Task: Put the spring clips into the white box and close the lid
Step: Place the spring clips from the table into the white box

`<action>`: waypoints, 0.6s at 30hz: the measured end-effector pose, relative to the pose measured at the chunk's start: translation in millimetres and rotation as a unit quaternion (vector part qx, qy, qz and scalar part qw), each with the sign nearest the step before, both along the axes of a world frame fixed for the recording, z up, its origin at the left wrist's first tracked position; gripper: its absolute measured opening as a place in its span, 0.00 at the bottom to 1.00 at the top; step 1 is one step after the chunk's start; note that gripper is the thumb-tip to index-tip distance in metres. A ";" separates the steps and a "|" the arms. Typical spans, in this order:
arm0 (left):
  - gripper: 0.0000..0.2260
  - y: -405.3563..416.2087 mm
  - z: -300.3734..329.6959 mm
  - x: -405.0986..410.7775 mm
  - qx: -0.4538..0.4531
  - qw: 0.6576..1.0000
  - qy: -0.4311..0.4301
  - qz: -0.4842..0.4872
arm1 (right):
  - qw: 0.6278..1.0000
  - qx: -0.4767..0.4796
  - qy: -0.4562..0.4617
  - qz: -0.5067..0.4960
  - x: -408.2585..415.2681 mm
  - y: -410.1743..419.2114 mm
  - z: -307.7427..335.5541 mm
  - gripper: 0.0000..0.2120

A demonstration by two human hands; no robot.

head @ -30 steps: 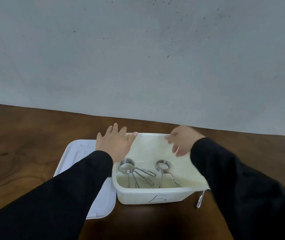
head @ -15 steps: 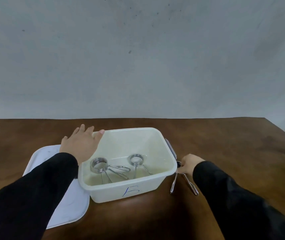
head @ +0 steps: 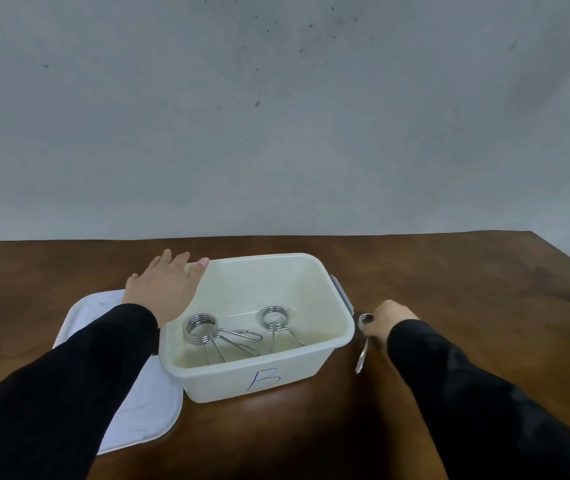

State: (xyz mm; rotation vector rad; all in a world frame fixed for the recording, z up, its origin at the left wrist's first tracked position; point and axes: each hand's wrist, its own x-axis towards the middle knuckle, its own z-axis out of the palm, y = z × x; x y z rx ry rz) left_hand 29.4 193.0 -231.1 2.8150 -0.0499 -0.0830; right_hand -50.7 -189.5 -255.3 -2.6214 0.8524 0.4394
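The white box (head: 340, 336), marked with a blue letter on its front, stands open on the brown table. Two metal spring clips lie inside: a larger one (head: 204, 329) at the left and a smaller one (head: 274, 317) in the middle. My left hand (head: 167, 289) rests flat, fingers spread, on the box's left rim. To the right of the box my right hand (head: 385, 318) is closed around a third spring clip (head: 363, 351), whose handle sticks out toward me. The white lid (head: 138, 410) lies flat on the table left of the box, partly under my left sleeve.
The brown wooden table (head: 467, 289) ends at a grey wall behind and at a right edge near the frame's right side. A grey latch (head: 340, 289) sits on the box's right wall.
My right hand went from above the box down to the table on its right and closed on the spring clip there. The left hand stayed on the box's left rim.
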 end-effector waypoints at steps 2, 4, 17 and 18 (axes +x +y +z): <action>0.34 -1.3 0.9 -1.4 0.000 1.000 0.002 0.001 | 0.998 -0.036 -0.034 0.022 -0.9 -10.4 38.3 0.13; 0.34 -2.0 2.4 -2.6 0.001 1.000 0.003 0.001 | 0.991 -0.071 -0.104 0.054 1.1 -8.9 91.4 0.12; 0.33 -0.4 5.6 -8.1 -0.028 1.000 0.004 -0.006 | 0.946 -0.140 0.013 0.293 63.5 157.6 53.3 0.17; 0.33 -0.5 5.5 -8.0 -0.028 1.000 0.005 -0.006 | 0.949 -0.136 0.021 0.283 65.1 157.4 42.9 0.17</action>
